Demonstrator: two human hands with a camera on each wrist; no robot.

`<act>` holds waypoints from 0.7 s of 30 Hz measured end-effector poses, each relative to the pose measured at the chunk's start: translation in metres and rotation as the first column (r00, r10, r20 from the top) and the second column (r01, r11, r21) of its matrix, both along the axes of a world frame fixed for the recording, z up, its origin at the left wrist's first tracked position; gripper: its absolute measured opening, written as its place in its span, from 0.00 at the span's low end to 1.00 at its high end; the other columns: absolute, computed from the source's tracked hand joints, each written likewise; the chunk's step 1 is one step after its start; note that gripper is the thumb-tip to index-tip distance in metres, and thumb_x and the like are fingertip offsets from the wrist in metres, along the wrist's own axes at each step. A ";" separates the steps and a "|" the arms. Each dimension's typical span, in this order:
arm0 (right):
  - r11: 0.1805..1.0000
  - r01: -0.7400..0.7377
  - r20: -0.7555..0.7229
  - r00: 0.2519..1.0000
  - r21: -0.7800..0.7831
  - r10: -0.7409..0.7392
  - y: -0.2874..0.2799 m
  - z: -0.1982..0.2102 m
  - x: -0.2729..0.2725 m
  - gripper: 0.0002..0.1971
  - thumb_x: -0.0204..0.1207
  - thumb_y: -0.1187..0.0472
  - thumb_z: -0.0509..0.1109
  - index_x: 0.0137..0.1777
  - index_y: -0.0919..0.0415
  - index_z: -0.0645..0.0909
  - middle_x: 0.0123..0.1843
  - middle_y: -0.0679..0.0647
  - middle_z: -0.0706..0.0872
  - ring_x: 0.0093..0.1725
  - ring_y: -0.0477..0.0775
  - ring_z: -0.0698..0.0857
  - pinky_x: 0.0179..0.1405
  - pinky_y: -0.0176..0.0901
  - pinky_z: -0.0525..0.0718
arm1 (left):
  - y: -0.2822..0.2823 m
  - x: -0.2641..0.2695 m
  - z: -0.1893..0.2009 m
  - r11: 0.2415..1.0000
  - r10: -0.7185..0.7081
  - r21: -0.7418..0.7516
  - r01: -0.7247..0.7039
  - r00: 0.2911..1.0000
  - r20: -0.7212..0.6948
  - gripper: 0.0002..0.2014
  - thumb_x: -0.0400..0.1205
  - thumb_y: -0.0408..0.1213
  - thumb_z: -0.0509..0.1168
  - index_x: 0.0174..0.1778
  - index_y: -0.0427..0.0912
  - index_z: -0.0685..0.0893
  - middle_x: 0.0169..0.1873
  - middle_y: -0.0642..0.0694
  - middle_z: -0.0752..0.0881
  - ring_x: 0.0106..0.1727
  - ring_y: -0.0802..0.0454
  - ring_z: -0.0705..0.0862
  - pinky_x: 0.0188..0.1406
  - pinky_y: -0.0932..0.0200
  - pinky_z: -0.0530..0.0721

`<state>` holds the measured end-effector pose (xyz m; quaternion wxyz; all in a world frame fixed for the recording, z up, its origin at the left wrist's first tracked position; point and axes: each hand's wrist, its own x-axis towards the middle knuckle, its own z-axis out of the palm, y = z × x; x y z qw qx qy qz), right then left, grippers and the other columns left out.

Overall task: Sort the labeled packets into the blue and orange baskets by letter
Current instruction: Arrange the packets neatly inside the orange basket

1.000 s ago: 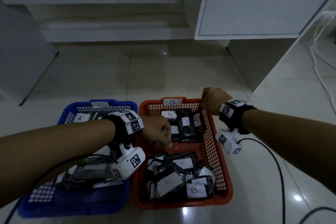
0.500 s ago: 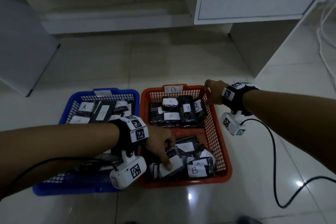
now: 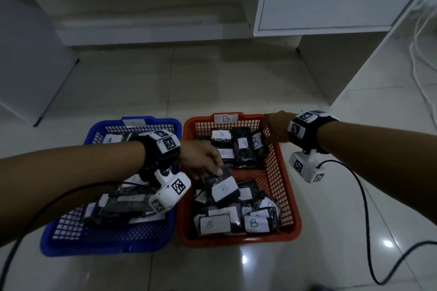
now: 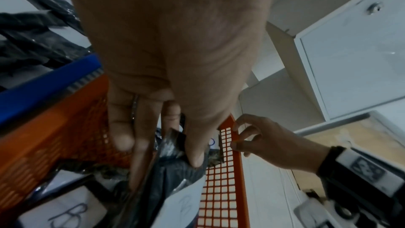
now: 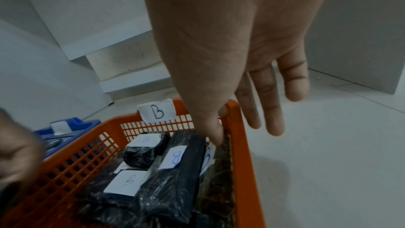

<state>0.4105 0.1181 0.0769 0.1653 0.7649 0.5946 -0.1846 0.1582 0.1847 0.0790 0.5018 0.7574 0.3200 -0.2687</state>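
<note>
— Over the orange basket (image 3: 287,198) on the floor, our left hand (image 3: 201,160) pinches a black B packet (image 3: 221,186) by its top edge, lifted off the near pile.
— And our right hand (image 3: 275,129)?
— Thumb inside, fingers outside, gripping that basket's far right rim.
— Next step?
— We judge it a re-seat: lower it flat among the B packets, then let go.
— The blue basket (image 3: 71,243)?
— One A label shows; our arm hides most others.
</note>
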 end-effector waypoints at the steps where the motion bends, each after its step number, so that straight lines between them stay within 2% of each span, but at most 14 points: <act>1: 1.000 -0.009 0.025 1.000 0.020 0.009 0.000 0.003 0.000 0.25 0.76 0.49 0.76 0.70 0.57 0.75 0.56 0.55 0.88 0.47 0.55 0.87 0.33 0.41 0.79 | 0.002 0.001 0.000 0.999 0.045 -0.004 -0.044 0.999 0.022 0.13 0.82 0.42 0.72 0.61 0.43 0.85 0.61 0.39 0.85 0.53 0.48 0.86 0.50 0.53 0.89; 3: 0.995 -0.034 0.073 0.997 0.097 0.027 0.001 0.008 -0.001 0.20 0.77 0.47 0.74 0.64 0.55 0.77 0.43 0.48 0.83 0.36 0.49 0.82 0.29 0.40 0.79 | 0.007 0.003 0.001 0.991 0.130 0.000 -0.130 0.990 0.059 0.13 0.83 0.41 0.71 0.62 0.43 0.84 0.62 0.37 0.85 0.50 0.50 0.85 0.45 0.58 0.89; 5: 0.984 -0.030 0.032 0.999 0.176 0.025 0.004 0.012 -0.008 0.13 0.78 0.47 0.72 0.53 0.55 0.79 0.38 0.48 0.80 0.37 0.51 0.83 0.37 0.47 0.87 | 0.011 0.005 0.001 0.978 0.203 0.019 -0.206 0.973 0.107 0.13 0.83 0.40 0.70 0.62 0.42 0.84 0.59 0.37 0.86 0.49 0.49 0.86 0.43 0.59 0.89; 7: 0.980 0.048 -0.202 0.979 0.196 -0.007 0.007 0.014 -0.020 0.08 0.78 0.52 0.72 0.43 0.55 0.80 0.41 0.51 0.86 0.41 0.54 0.87 0.44 0.50 0.89 | 0.017 0.007 0.000 0.956 0.275 0.059 -0.288 0.946 0.171 0.10 0.83 0.39 0.70 0.58 0.40 0.84 0.53 0.38 0.87 0.47 0.49 0.87 0.42 0.57 0.90; 8: 0.983 0.108 -0.372 0.927 0.150 -0.045 0.008 0.014 -0.028 0.06 0.78 0.55 0.73 0.43 0.56 0.83 0.41 0.52 0.89 0.42 0.53 0.89 0.43 0.48 0.89 | 0.020 0.008 -0.001 0.939 0.311 0.085 -0.333 0.930 0.198 0.09 0.83 0.39 0.70 0.56 0.40 0.84 0.50 0.40 0.87 0.46 0.49 0.87 0.41 0.57 0.90; 10: 0.981 0.189 -0.619 0.764 -0.053 -0.181 0.007 0.014 -0.045 0.05 0.78 0.57 0.75 0.49 0.56 0.88 0.45 0.51 0.93 0.44 0.49 0.92 0.39 0.43 0.89 | 0.024 0.010 -0.003 0.896 0.384 0.133 -0.423 0.891 0.244 0.09 0.83 0.39 0.70 0.56 0.40 0.83 0.50 0.42 0.85 0.48 0.47 0.87 0.38 0.57 0.91; 12: 0.962 0.212 -0.697 0.664 -0.173 -0.272 0.008 0.012 -0.054 0.11 0.78 0.55 0.77 0.57 0.56 0.88 0.49 0.52 0.93 0.45 0.48 0.93 0.37 0.40 0.89 | 0.028 0.009 -0.003 0.859 0.442 0.146 -0.491 0.855 0.273 0.09 0.84 0.39 0.70 0.57 0.40 0.83 0.52 0.42 0.85 0.52 0.43 0.88 0.41 0.53 0.92; 15: 0.963 0.244 -0.677 0.690 -0.115 -0.256 0.014 0.010 -0.058 0.10 0.77 0.57 0.78 0.56 0.57 0.86 0.39 0.52 0.92 0.28 0.40 0.88 0.26 0.36 0.82 | 0.033 0.006 -0.002 0.825 0.493 0.123 -0.551 0.809 0.319 0.06 0.85 0.39 0.68 0.54 0.42 0.85 0.50 0.41 0.87 0.48 0.43 0.89 0.41 0.51 0.91; 17: 0.956 0.271 -0.679 0.681 -0.112 -0.273 0.019 0.010 -0.054 0.07 0.77 0.60 0.78 0.51 0.61 0.86 0.36 0.54 0.90 0.23 0.43 0.85 0.22 0.36 0.79 | 0.039 0.004 -0.002 0.794 0.496 0.168 -0.585 0.782 0.378 0.03 0.85 0.37 0.67 0.51 0.43 0.86 0.47 0.42 0.87 0.47 0.43 0.89 0.43 0.49 0.91; 18: 0.952 0.282 -0.680 0.675 -0.122 -0.287 0.020 0.011 -0.051 0.08 0.76 0.59 0.79 0.49 0.62 0.86 0.37 0.57 0.91 0.27 0.48 0.87 0.26 0.40 0.83 | 0.043 0.002 -0.002 0.780 0.456 0.247 -0.575 0.793 0.404 0.03 0.85 0.37 0.68 0.51 0.43 0.86 0.49 0.43 0.87 0.50 0.42 0.88 0.46 0.49 0.90; 19: 0.942 0.309 -0.669 0.674 -0.131 -0.314 0.021 0.009 -0.047 0.10 0.74 0.58 0.80 0.48 0.64 0.87 0.38 0.59 0.92 0.33 0.55 0.89 0.33 0.49 0.87 | 0.048 0.000 -0.002 0.769 0.378 0.363 -0.526 0.833 0.405 0.04 0.84 0.37 0.68 0.52 0.43 0.86 0.51 0.43 0.87 0.53 0.43 0.87 0.48 0.53 0.86; 20: 0.927 0.352 -0.655 0.672 -0.129 -0.346 0.022 0.007 -0.042 0.11 0.73 0.57 0.80 0.46 0.65 0.87 0.39 0.60 0.93 0.38 0.61 0.89 0.44 0.62 0.90 | 0.051 -0.002 -0.002 0.757 0.282 0.481 -0.443 0.884 0.373 0.07 0.84 0.37 0.67 0.55 0.42 0.87 0.54 0.43 0.87 0.56 0.44 0.86 0.50 0.58 0.82; 21: 0.910 0.397 -0.641 0.670 -0.116 -0.375 0.022 0.006 -0.039 0.11 0.73 0.57 0.80 0.44 0.66 0.88 0.38 0.61 0.92 0.40 0.63 0.89 0.50 0.67 0.89 | 0.054 -0.003 -0.002 0.748 0.184 0.567 -0.346 0.928 0.323 0.09 0.85 0.38 0.67 0.58 0.42 0.87 0.57 0.42 0.87 0.58 0.44 0.85 0.51 0.61 0.78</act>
